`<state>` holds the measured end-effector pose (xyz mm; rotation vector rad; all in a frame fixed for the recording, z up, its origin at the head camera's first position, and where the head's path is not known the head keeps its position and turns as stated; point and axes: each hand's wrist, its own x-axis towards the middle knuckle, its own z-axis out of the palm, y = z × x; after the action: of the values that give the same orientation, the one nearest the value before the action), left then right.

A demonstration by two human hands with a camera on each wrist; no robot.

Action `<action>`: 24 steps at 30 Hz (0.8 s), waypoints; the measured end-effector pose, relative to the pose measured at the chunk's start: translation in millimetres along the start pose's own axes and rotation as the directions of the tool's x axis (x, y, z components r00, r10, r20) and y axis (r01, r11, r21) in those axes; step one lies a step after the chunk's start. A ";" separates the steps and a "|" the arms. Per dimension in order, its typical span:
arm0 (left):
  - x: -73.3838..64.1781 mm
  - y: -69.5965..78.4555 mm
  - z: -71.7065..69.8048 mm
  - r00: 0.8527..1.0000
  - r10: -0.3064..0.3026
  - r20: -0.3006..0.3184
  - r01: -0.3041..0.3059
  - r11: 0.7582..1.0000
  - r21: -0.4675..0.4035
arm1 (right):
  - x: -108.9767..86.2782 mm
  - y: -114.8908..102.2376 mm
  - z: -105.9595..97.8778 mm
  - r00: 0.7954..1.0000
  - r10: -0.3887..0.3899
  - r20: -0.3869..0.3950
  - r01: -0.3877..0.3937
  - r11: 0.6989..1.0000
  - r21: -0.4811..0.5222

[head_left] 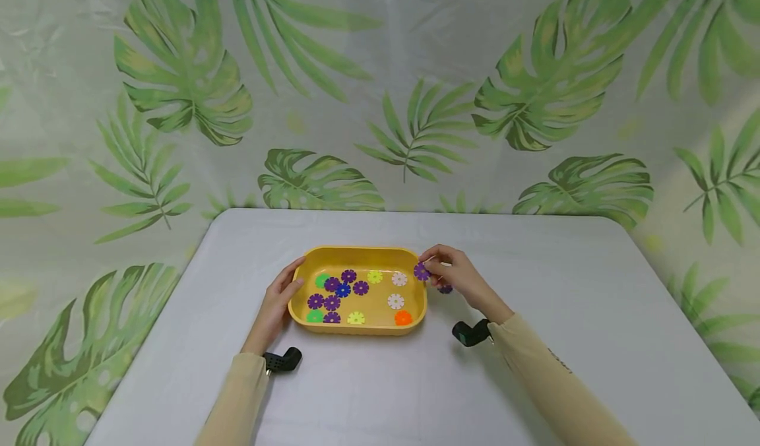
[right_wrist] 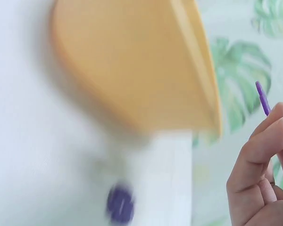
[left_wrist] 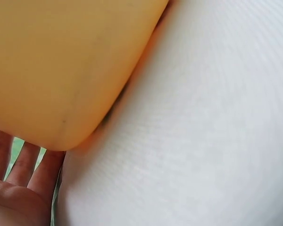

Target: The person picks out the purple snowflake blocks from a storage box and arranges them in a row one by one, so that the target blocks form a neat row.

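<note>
A yellow tray (head_left: 356,329) stands on the table and holds several flower-shaped plastic discs in purple, blue, green, yellow, white and orange. At its left end, my left hand (head_left: 278,306) holds the tray's side, the thumb over the rim and the fingers along the outer wall. In the left wrist view, those fingers (left_wrist: 21,162) are partly hidden by the tray wall. Beside the right rim, my right hand (head_left: 460,276) pinches a purple disc (head_left: 421,271) between thumb and fingers, seen edge-on in the right wrist view. Another purple disc (head_left: 445,289) lies on the table under that hand.
The white-covered table (head_left: 368,386) extends around the tray. Behind it hangs a leaf-patterned cloth (head_left: 410,129). Black wrist cameras jut from the left wrist (head_left: 284,360) and right wrist (head_left: 471,333), above the tabletop.
</note>
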<state>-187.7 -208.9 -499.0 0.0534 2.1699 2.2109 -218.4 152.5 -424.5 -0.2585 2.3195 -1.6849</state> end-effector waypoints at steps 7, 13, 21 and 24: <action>1.1 -1.1 -1.4 1.000 -0.001 0.007 0.001 1.000 0.001 | -13.3 37.7 -47.9 0.997 0.030 -0.076 -0.027 0.999 0.033; 1.5 -2.2 -0.8 1.000 -0.007 0.002 0.007 1.000 0.001 | -19.0 64.4 -64.0 0.990 0.098 -0.106 -0.099 0.995 -0.006; 0.9 -2.2 -1.3 1.000 -0.007 0.006 0.008 1.000 -0.018 | -21.2 68.6 -60.0 0.988 0.135 -0.080 -0.144 0.982 -0.120; 1.2 -1.4 -1.7 1.000 -0.010 0.014 0.011 1.000 -0.026 | -18.2 66.6 -57.2 0.985 0.147 -0.095 -0.161 0.975 -0.155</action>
<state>-189.0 -210.5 -500.5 0.0559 2.1286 2.2266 -218.4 230.2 -469.1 -0.0379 2.4703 -1.4625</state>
